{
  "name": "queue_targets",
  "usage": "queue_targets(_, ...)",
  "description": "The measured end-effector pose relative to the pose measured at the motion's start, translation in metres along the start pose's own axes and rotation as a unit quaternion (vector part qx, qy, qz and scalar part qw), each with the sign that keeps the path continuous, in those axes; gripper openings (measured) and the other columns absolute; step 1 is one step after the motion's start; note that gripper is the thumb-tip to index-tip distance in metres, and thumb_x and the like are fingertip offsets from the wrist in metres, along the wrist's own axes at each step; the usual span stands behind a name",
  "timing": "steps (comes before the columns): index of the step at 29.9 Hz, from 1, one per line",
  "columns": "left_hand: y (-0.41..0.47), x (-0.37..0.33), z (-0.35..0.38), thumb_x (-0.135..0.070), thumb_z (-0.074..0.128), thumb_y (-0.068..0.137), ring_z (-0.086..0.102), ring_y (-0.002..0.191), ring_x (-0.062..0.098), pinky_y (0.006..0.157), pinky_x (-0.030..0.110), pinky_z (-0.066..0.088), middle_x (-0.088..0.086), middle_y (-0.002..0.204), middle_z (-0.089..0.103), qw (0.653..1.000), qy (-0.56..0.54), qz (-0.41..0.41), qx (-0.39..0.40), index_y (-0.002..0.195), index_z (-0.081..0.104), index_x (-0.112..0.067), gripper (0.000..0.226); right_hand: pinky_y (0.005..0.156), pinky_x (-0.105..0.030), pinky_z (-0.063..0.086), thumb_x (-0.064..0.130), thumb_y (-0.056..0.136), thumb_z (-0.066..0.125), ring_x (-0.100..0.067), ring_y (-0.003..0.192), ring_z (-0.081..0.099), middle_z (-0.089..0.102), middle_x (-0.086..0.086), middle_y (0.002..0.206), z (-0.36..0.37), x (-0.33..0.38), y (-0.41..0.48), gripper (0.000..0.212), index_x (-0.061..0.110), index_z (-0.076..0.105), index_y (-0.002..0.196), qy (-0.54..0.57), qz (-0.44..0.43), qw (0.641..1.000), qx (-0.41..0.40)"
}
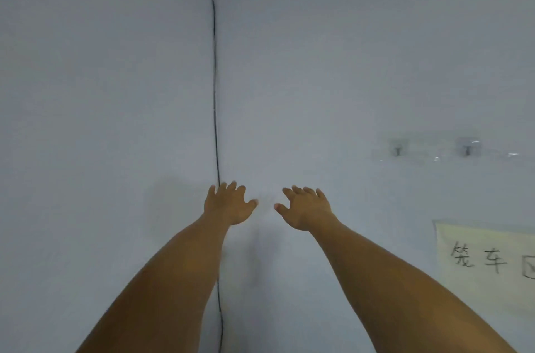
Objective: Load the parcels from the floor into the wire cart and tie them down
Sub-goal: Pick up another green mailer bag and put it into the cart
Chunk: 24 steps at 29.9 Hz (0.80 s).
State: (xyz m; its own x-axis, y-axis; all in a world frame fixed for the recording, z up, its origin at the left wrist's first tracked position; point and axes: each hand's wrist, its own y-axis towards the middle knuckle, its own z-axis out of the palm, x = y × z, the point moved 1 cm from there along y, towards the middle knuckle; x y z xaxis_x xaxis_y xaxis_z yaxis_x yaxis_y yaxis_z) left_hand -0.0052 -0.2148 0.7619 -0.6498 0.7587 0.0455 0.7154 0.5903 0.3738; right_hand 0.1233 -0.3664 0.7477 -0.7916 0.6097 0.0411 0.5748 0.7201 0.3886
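Observation:
Both arms reach straight out in front of me toward a pale wall corner. My left hand (228, 203) is spread with its fingers apart and holds nothing. Just to its right, my right hand (307, 206) is spread the same way and is also empty. A narrow gap separates the two thumbs. No parcel, wire cart or tie-down shows in the head view.
A thin black cable (214, 92) runs down the wall corner and passes behind my left arm. Two clear stick-on hooks (467, 147) sit on the right wall. Below them hangs a paper sign (486, 260) with handwritten characters.

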Motion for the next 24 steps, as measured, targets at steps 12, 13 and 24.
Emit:
queue_targets(12,0.067,-0.175,0.023,-0.070,0.024,0.102,0.009,0.160,0.027,0.129,0.050,0.002,0.002,0.173,0.011,0.967,-0.108,0.232,0.003,0.164,0.022,-0.026,0.076,0.128,-0.051,0.006,0.064,0.104,0.023,-0.027,0.157,0.015,0.018,0.001,0.171,-0.022,-0.142,-0.055,0.068,0.028,0.020,0.163,-0.072,0.249,0.966,-0.027)
queue_targets(13,0.069,-0.182,0.026,-0.070,0.025,0.102,0.009,0.160,0.027,0.129,0.050,0.002,0.002,0.173,0.012,0.963,-0.115,0.244,0.006,0.164,0.022,-0.026,0.076,0.128,-0.050,0.006,0.064,0.104,0.023,-0.026,0.157,0.015,0.018,0.001,0.171,-0.021,-0.146,-0.057,0.069,0.029,0.020,0.163,-0.077,0.258,0.963,-0.027)
queue_targets(24,0.092,-0.197,0.103,-0.069,0.027,0.102,0.011,0.159,0.026,0.129,0.050,0.004,0.002,0.173,0.015,0.955,-0.129,0.264,0.051,0.163,0.026,-0.024,0.076,0.126,-0.049,0.013,0.064,0.103,0.026,-0.027,0.155,0.023,0.026,0.000,0.169,0.050,-0.159,-0.048,0.069,0.026,0.025,0.161,-0.076,0.291,0.954,-0.001)
